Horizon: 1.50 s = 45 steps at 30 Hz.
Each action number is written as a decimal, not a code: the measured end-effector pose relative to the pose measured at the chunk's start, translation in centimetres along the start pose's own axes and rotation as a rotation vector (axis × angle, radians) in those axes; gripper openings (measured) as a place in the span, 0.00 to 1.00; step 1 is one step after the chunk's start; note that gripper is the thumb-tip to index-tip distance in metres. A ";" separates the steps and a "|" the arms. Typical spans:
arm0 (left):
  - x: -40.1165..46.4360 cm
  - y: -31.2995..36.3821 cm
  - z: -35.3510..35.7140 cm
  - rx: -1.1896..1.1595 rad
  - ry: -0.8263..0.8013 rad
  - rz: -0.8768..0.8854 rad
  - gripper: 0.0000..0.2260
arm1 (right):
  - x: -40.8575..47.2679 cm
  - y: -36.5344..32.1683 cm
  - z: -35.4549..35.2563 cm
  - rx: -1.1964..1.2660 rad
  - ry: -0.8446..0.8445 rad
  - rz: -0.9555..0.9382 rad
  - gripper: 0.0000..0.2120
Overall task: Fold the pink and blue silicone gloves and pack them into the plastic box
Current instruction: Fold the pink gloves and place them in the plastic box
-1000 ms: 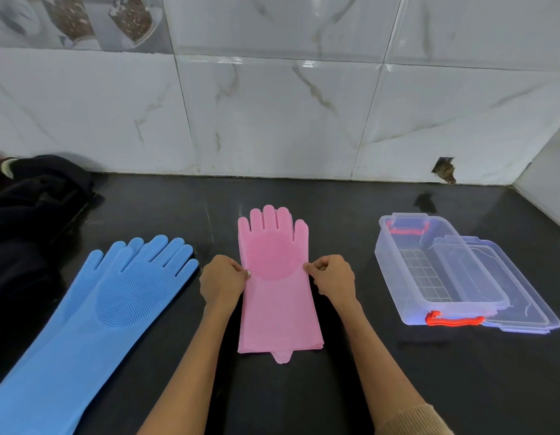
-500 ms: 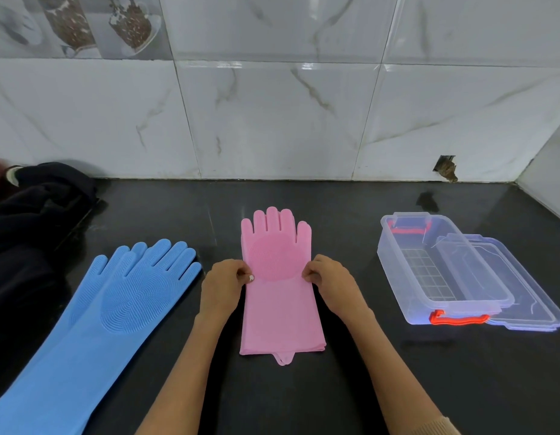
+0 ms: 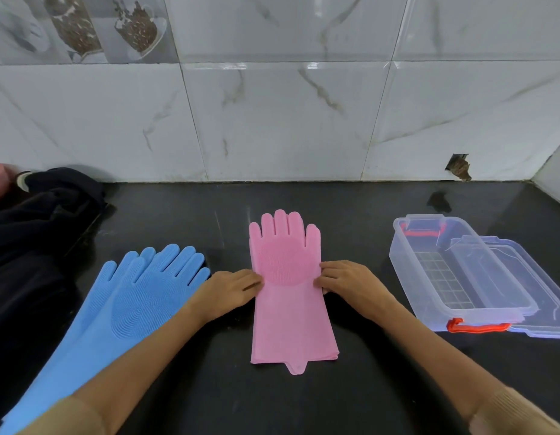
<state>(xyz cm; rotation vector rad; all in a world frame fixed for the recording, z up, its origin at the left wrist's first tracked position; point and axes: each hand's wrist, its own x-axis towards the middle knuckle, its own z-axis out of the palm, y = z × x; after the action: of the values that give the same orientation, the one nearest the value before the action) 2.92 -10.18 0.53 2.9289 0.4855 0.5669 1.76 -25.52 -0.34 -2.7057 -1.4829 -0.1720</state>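
Note:
The pink silicone gloves (image 3: 289, 296) lie stacked flat in the middle of the black counter, fingers pointing at the wall, bristled palm up. My left hand (image 3: 230, 290) pinches their left edge beside the palm pad. My right hand (image 3: 351, 285) pinches the right edge at the same height. The blue gloves (image 3: 115, 315) lie flat and stacked to the left, slanting toward the near left corner. The clear plastic box (image 3: 460, 271) with red latches stands open on the right.
The box's clear lid (image 3: 542, 296) lies partly under its right side. A heap of black cloth (image 3: 30, 233) fills the far left of the counter (image 3: 351, 387). A marble-tiled wall (image 3: 288, 120) closes the back and right.
Both hands stay at the pink gloves' edges, shifted slightly up toward the palm pad. The view has tilted a little; nothing else moved.

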 end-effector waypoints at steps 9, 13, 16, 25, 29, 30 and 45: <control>1.3 -4.1 4.2 -0.117 0.126 0.059 0.16 | 0.5 0.1 0.1 0.031 -0.002 -0.069 0.18; 1.3 -1.2 3.4 -0.136 0.086 -0.058 0.11 | 0.8 0.8 0.7 0.118 -0.108 0.003 0.16; 1.0 -0.8 0.9 -0.188 0.083 -0.088 0.09 | 1.3 0.9 0.4 0.233 -0.076 0.072 0.12; 0.4 -11.3 -0.2 -0.353 -0.499 -0.211 0.18 | 6.6 2.3 -0.1 0.624 -0.080 0.680 0.15; 0.3 -10.5 -0.4 -0.318 -0.500 -0.249 0.18 | 7.4 2.7 0.2 0.781 -0.126 0.768 0.12; 0.2 -10.7 -0.3 -0.316 -0.486 -0.252 0.17 | 7.2 2.7 0.4 0.806 -0.102 0.780 0.12; -3.3 -7.2 0.7 -0.284 -0.014 -0.350 0.23 | 7.6 -3.6 3.3 1.050 0.555 0.877 0.23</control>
<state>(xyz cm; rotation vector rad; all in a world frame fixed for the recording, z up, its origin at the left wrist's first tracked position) -1.73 -4.55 -2.49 2.5007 0.8197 0.5182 2.98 -16.93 -2.74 -1.8986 -0.0588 -0.0535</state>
